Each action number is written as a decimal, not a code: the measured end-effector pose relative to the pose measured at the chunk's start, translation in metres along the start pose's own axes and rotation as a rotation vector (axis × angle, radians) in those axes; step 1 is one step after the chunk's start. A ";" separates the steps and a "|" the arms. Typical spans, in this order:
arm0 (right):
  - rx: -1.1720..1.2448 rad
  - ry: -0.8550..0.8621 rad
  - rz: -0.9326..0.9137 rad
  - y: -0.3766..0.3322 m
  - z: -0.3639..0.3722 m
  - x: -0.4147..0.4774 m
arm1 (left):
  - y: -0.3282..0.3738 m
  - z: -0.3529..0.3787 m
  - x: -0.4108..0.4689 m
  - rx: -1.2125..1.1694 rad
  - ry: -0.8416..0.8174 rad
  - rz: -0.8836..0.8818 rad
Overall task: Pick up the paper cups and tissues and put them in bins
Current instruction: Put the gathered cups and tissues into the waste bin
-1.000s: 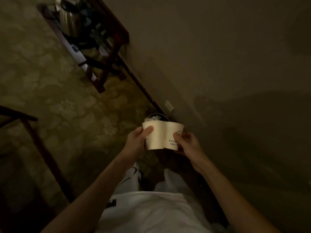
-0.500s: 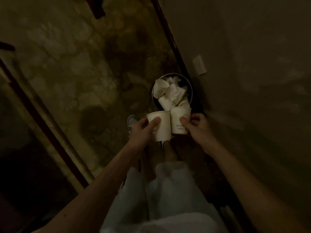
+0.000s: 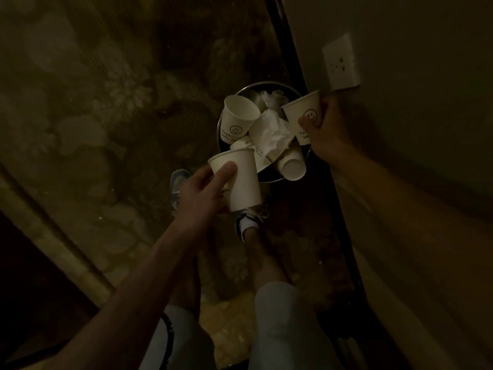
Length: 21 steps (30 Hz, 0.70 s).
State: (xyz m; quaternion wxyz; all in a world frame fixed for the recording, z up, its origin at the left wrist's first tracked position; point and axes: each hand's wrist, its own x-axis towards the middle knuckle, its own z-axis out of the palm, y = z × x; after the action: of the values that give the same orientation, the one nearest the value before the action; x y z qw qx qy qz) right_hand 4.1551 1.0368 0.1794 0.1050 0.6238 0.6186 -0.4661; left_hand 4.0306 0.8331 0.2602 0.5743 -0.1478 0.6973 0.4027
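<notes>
The fingers (image 3: 226, 169) of the left hand (image 3: 204, 189) are wrapped round a white paper cup, the left cup (image 3: 244, 182), thumb pressed across its side just under the rim. It is held at the near edge of the bin (image 3: 219, 129), overlapping the metal rim. The right hand (image 3: 329, 129) grips the right cup (image 3: 302, 110) the same way, its thumb lying beside the printed smiley face. This one is tilted and sits at the bin's right edge, against the wall side. The bin itself is round, dark inside and well filled: a smiley cup (image 3: 238, 116) leans at its left, crumpled tissues (image 3: 272, 132) are heaped in the middle, and another cup (image 3: 290, 166) lies on its side at the near right. The bin stands on the patterned carpet (image 3: 106, 116), close against the dark skirting board (image 3: 282, 36). A wall socket (image 3: 341, 62) sits beyond it to the right, and two shoes (image 3: 249, 221) are planted just on its near side.
</notes>
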 end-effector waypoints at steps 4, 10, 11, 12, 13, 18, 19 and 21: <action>-0.074 0.009 -0.008 0.015 0.004 0.013 | -0.002 0.000 0.011 0.009 0.051 0.014; -0.099 0.005 -0.014 0.026 0.008 0.025 | -0.007 0.004 0.028 0.024 0.072 0.010; -0.094 0.007 -0.019 0.028 0.008 0.024 | -0.007 0.006 0.032 0.029 0.076 0.010; -0.089 0.007 -0.024 0.030 0.007 0.023 | -0.007 0.008 0.035 0.030 0.082 0.010; -0.081 0.012 -0.025 0.032 0.005 0.020 | -0.007 0.011 0.038 0.033 0.087 0.014; -0.013 0.122 -0.102 0.026 -0.009 -0.014 | -0.001 0.030 0.049 0.036 0.090 0.088; 0.007 0.087 -0.139 0.023 -0.010 -0.025 | 0.000 0.034 0.051 0.034 0.088 0.103; 0.068 -0.056 -0.178 0.016 -0.008 -0.049 | 0.002 0.045 0.055 0.037 0.096 0.135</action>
State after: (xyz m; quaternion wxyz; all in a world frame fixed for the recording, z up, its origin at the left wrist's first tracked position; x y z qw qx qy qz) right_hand 4.1823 1.0059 0.2119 0.0591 0.5563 0.6520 -0.5117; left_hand 4.0435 0.8814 0.2099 0.5142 -0.1091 0.7397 0.4201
